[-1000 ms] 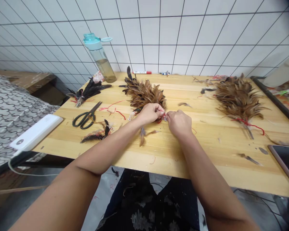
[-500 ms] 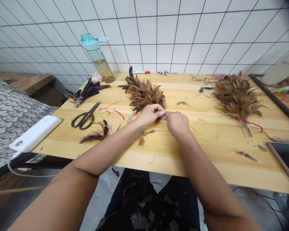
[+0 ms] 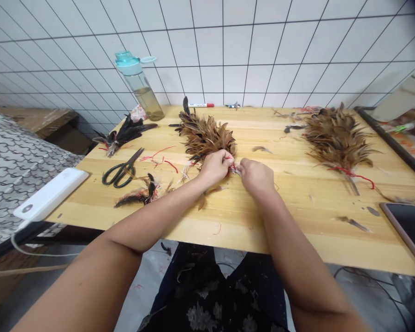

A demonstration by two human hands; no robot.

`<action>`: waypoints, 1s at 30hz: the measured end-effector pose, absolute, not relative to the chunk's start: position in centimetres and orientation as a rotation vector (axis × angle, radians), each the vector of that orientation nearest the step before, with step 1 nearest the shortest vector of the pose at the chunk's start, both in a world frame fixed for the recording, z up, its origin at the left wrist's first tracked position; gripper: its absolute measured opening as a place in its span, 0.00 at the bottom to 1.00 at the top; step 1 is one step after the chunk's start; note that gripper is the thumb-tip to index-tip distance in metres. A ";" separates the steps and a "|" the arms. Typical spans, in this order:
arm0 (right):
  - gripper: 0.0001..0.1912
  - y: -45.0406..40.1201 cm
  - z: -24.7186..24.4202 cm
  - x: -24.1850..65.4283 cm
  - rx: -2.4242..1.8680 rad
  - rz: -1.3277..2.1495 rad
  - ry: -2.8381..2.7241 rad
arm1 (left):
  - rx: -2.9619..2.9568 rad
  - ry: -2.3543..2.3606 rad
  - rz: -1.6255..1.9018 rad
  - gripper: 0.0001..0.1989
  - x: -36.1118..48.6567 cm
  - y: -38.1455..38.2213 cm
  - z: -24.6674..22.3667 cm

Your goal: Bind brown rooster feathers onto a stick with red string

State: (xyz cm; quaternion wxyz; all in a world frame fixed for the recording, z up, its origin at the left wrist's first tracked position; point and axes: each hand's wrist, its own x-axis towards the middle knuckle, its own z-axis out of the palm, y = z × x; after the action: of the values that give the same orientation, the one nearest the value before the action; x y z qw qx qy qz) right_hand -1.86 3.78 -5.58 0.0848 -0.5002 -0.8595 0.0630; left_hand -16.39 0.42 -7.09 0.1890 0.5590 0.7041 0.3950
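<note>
A bundle of brown and black feathers [image 3: 207, 133] lies on the table, its plumes pointing back and left, with its bound quill end towards me. At that end my left hand [image 3: 215, 166] is closed, thumb and forefinger pinching red string [image 3: 233, 167]. Just to the right, my right hand [image 3: 257, 175] is closed in a fist, its fingertips at the pale quill tips; its exact grip is partly hidden. Loose feathers [image 3: 207, 196] lie below my left wrist.
Black-handled scissors [image 3: 121, 170], red string scraps [image 3: 159, 157] and dark feathers [image 3: 126, 131] lie left. A water bottle [image 3: 143, 92] stands behind. At right are another tied feather bundle [image 3: 339, 138] and a phone [image 3: 408, 230]. A white power bank [image 3: 51, 193] sits at the left edge.
My right hand has drawn slightly right, away from my left, so more red string and pale quill tips show between them. The left hand stays at the bundle's base.
</note>
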 end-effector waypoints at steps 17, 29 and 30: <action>0.12 3.9 -7.0 -2.8 -1.422 0.722 -2.170 | 1.497 1.882 1.184 0.06 -16.7 0.8 -7.8; 0.13 4.3 -7.4 -2.9 -1.380 0.786 -2.078 | 1.466 1.829 1.219 0.06 -16.9 0.9 -8.2; 0.12 4.2 -7.4 -3.0 -1.405 0.766 -2.108 | 1.471 1.824 1.218 0.06 -16.9 1.0 -8.3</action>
State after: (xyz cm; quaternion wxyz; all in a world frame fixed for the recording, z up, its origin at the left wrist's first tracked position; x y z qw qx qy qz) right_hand -3.03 4.16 -7.38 0.2451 -0.5148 -0.7721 0.2806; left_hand -16.93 1.00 -8.33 0.2477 0.5395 0.6693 0.4469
